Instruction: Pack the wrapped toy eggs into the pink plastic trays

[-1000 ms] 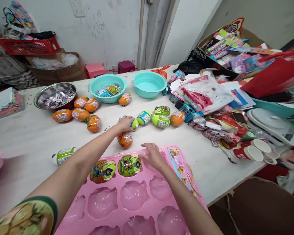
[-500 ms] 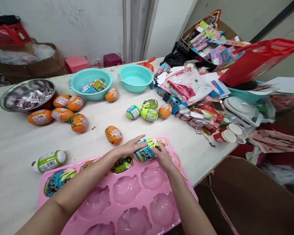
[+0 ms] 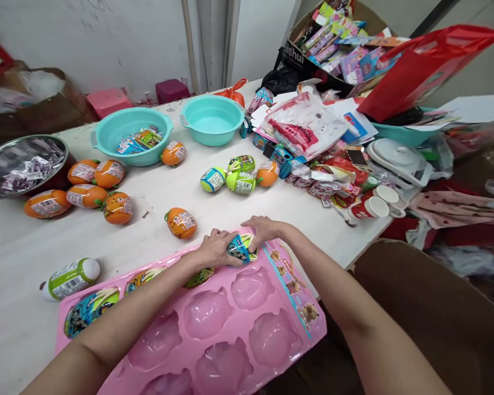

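A pink plastic tray [image 3: 234, 323] with moulded hollows lies at the table's near edge. In its far right hollow sits a blue-and-green toy egg [image 3: 237, 249] with a pale hand-shaped piece on it. My left hand [image 3: 216, 248] grips the egg from the left, and my right hand [image 3: 263, 229] curls over its right end. Further left along the same row are a green speckled egg [image 3: 200, 277], partly behind my left wrist, an orange-and-blue egg [image 3: 142, 277] and another blue-and-green egg [image 3: 86, 314]. The nearer hollows hold nothing.
Several orange eggs [image 3: 118, 207], a cluster of green eggs [image 3: 241, 182] and a green-and-white container [image 3: 72, 278] lie on the table. Behind stand a metal bowl [image 3: 63, 144] and turquoise basins [image 3: 212, 137]. Clutter with a plastic bag [image 3: 308, 129] and paper cups [image 3: 370, 207] covers the right.
The egg has gone down into the tray's far right hollow. My right hand has moved from the egg's near right side to its far right end. The camera view has shifted slightly.
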Demonstrator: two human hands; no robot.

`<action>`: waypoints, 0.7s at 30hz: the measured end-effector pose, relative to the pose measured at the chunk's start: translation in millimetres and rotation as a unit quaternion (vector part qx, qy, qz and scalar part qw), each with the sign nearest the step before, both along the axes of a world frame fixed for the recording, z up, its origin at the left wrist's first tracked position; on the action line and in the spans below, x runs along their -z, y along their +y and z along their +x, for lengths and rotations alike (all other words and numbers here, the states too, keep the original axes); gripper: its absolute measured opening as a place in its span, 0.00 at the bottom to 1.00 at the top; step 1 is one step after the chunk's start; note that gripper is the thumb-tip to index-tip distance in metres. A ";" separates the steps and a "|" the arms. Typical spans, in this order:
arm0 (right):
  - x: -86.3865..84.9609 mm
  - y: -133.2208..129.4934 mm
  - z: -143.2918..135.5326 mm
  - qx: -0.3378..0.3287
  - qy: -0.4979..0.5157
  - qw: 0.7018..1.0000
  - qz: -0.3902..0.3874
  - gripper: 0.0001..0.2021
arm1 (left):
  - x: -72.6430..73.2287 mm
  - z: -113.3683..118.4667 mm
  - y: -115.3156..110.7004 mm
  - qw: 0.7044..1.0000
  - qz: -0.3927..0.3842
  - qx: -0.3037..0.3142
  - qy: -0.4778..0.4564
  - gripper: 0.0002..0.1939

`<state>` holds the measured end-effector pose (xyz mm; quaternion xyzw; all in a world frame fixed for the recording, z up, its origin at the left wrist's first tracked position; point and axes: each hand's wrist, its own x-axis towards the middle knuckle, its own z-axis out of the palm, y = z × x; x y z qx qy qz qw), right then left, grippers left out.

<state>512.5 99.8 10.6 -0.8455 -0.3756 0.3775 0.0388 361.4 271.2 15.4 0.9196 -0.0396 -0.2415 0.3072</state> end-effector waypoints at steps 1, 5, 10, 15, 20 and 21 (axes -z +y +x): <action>-1.0 5.0 4.8 -0.019 -0.005 1.000 -0.017 0.47 | 1.0 0.3 0.6 1.000 -0.006 -0.010 -0.004 0.44; -0.9 10.9 7.8 -0.023 0.042 0.999 -0.019 0.42 | 5.1 4.2 7.2 0.996 -0.011 -0.060 0.069 0.49; 3.4 8.3 -1.2 0.002 0.045 0.998 0.037 0.31 | 5.5 9.9 15.6 0.978 0.005 -0.100 0.183 0.39; 6.0 1.4 -11.5 -0.037 0.004 0.998 0.043 0.24 | -3.4 -4.6 -8.2 0.987 0.084 -0.128 0.053 0.30; -0.1 -0.3 -9.3 -0.050 -0.028 0.995 0.077 0.24 | -10.4 -21.2 19.3 0.975 0.041 -0.207 -0.071 0.26; -1.6 0.6 -7.6 -0.060 -0.055 0.993 0.085 0.23 | -11.4 -23.3 36.6 0.953 0.053 -0.280 -0.105 0.27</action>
